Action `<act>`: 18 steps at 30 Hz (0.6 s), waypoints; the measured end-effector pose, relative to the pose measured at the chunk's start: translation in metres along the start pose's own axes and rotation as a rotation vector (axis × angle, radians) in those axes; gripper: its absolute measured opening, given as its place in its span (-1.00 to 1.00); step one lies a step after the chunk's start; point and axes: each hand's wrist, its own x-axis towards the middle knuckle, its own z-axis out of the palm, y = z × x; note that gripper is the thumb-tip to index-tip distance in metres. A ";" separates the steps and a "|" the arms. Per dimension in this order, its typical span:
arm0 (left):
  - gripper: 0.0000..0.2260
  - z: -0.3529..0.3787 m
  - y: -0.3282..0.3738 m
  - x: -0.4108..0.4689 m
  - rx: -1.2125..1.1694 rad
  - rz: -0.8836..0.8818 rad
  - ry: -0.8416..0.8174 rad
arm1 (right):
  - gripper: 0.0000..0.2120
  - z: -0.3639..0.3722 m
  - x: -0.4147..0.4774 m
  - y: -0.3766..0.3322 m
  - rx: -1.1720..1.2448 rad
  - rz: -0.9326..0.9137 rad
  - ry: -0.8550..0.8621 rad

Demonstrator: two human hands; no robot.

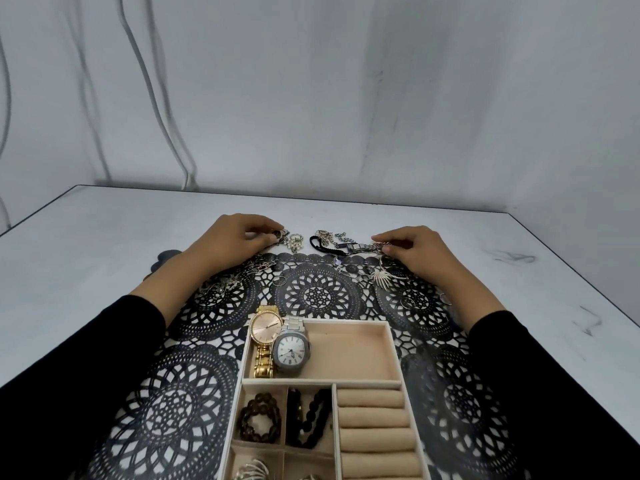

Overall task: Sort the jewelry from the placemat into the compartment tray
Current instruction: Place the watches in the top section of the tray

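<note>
Jewelry [347,242] silvery, tangled, tray [393,344] beige, compartmented

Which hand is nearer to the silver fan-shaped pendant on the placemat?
Right. The right hand is just behind the silver fan-shaped pendant, close to it; the left hand is far to its left.

Pale grey table [104,237], dark trim along its edges. Dark smudges on the right side of its top [512,258], another streak nearer the right edge [588,322]. Behind it, a streaked grey-white wall [346,98]. Pale cables [162,126] hang down the wall at left.
</note>
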 end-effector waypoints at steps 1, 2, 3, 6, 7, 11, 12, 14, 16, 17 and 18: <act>-0.81 0.000 0.000 0.001 -0.013 -0.008 0.004 | -0.80 -0.001 0.001 0.000 0.008 0.000 -0.004; -0.80 0.000 0.000 0.001 -0.024 -0.018 0.005 | -0.81 -0.001 0.001 0.000 0.015 -0.002 -0.008; -0.79 -0.001 0.000 0.002 -0.035 -0.031 0.004 | -0.82 -0.002 0.001 0.000 0.021 -0.008 -0.012; -0.81 -0.002 0.002 0.003 -0.055 -0.066 -0.001 | -0.86 -0.002 0.000 -0.001 0.035 -0.031 -0.019; -0.83 -0.002 0.003 0.003 -0.056 -0.072 -0.006 | -0.88 -0.003 -0.001 -0.002 0.035 -0.036 -0.022; -0.86 -0.001 0.006 0.003 -0.036 -0.073 -0.017 | -0.90 -0.003 -0.002 -0.006 0.011 -0.063 -0.033; -0.87 0.000 0.005 0.003 -0.021 -0.063 -0.020 | -0.89 -0.003 -0.002 -0.006 0.008 -0.070 -0.033; -0.86 0.001 0.004 0.002 0.011 -0.029 -0.047 | -0.86 -0.003 -0.002 -0.006 0.005 -0.080 -0.040; -0.82 0.002 0.004 0.001 0.051 0.028 -0.076 | -0.86 -0.003 -0.003 -0.006 -0.004 -0.092 -0.053; -0.79 0.002 0.005 0.000 0.065 0.050 -0.080 | -0.85 -0.003 -0.003 -0.006 -0.005 -0.097 -0.061; -0.78 0.002 0.006 -0.001 0.067 0.065 -0.080 | -0.85 -0.003 -0.003 -0.006 -0.002 -0.096 -0.070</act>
